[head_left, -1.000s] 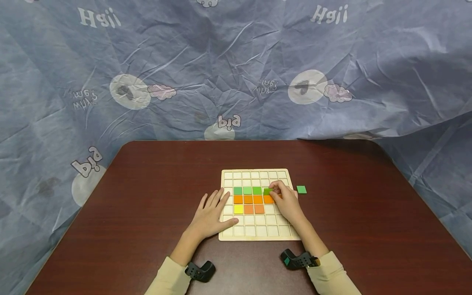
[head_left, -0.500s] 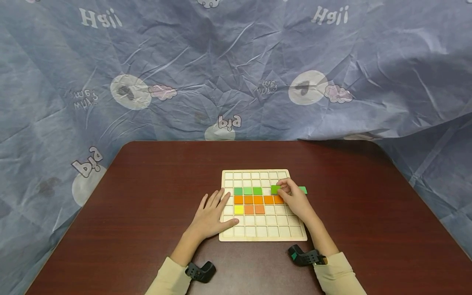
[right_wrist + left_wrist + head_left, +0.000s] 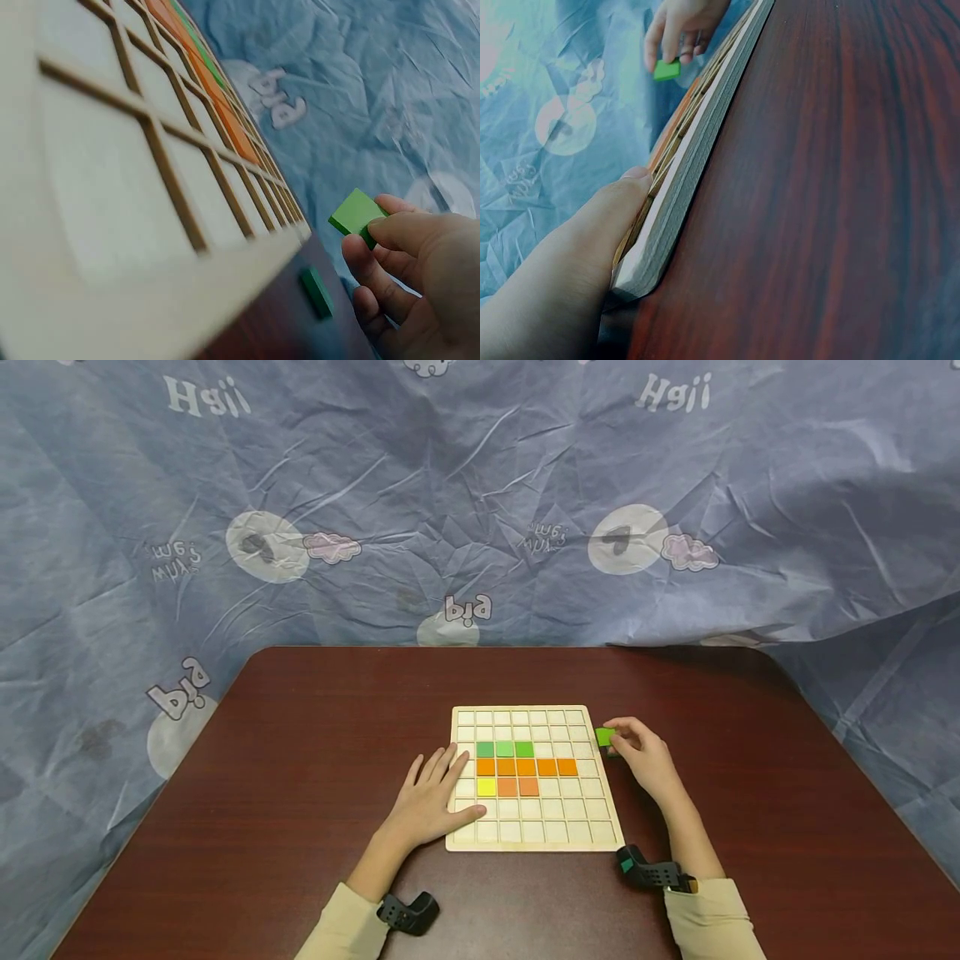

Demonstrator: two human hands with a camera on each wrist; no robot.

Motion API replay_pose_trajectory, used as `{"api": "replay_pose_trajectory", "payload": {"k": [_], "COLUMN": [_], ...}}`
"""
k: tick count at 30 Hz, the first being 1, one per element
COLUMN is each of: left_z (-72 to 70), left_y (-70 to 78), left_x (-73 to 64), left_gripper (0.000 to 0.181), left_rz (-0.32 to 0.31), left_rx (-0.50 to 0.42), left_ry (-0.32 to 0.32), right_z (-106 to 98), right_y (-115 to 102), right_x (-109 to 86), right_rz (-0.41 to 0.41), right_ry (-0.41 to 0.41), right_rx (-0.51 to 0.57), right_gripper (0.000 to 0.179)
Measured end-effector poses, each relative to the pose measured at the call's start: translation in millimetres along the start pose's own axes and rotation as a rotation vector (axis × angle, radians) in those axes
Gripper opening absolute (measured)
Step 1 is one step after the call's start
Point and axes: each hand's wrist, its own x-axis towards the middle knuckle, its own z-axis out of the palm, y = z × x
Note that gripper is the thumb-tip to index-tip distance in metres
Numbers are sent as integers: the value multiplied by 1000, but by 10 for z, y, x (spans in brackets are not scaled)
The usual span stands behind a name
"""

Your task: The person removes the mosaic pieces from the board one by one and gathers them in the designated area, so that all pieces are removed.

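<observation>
A pale wooden grid board [image 3: 530,843] lies on the table. My left hand [image 3: 426,800] rests on its left edge with the fingers spread; in the left wrist view the thumb [image 3: 615,214] lies on the board's near side. Just off the board's right edge, my right hand [image 3: 647,758] pinches a light green square tile [image 3: 605,737] between thumb and fingers. The right wrist view shows that tile [image 3: 355,213] held up in the air. Below it a darker green tile [image 3: 316,291] lies on the table, mostly hidden by the hand in the head view.
In the grid sit a row of green tiles [image 3: 505,749], a row of orange tiles [image 3: 527,767], a yellow tile [image 3: 486,787] and two salmon tiles [image 3: 517,787]. The dark wooden table [image 3: 337,718] spreads around the board, with a blue printed cloth [image 3: 375,510] behind.
My right hand has lifted the light green tile out of the green row and carried it right, past the board's edge. My left hand has stayed in place.
</observation>
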Motion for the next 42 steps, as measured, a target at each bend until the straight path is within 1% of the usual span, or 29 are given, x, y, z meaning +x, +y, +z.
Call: {"api": "replay_pose_trajectory", "payload": {"k": [4, 10, 14, 16, 21, 29, 32, 36, 42], "left_z": [5, 14, 8, 6, 0, -2, -7, -11, -7], "left_y": [-3, 2, 4, 2, 3, 3, 7, 13, 12], "left_x": [0, -6, -8, -6, 1, 7, 5, 6, 4], "left_gripper": [86, 87, 87, 86, 86, 86, 86, 87, 87], "left_rz": [-1, -14, -16, -11, -6, 0, 0, -8, -6], "left_rx": [-4, 4, 6, 6, -2, 3, -1, -5, 0], "left_ry": [-3, -12, -13, -9, -9, 7, 11, 0, -1], "right_z": [-84, -142, -162, -165, -167, -162, -154, -149, -159], "right_y": [100, 235, 297, 316, 337, 327, 324, 322, 321], "right_x": [-11, -38, -50, -51, -54, -46, -47, -49, -56], "right_rz": [12, 47, 79, 89, 83, 48, 42, 36, 52], "right_ry": [55, 146, 175, 174, 158, 110, 101, 86, 66], "right_rx": [-27, -65, -90, -107, -167, -244, -256, -258, -255], "right_gripper": [24, 24, 25, 26, 27, 31, 31, 31, 34]}}
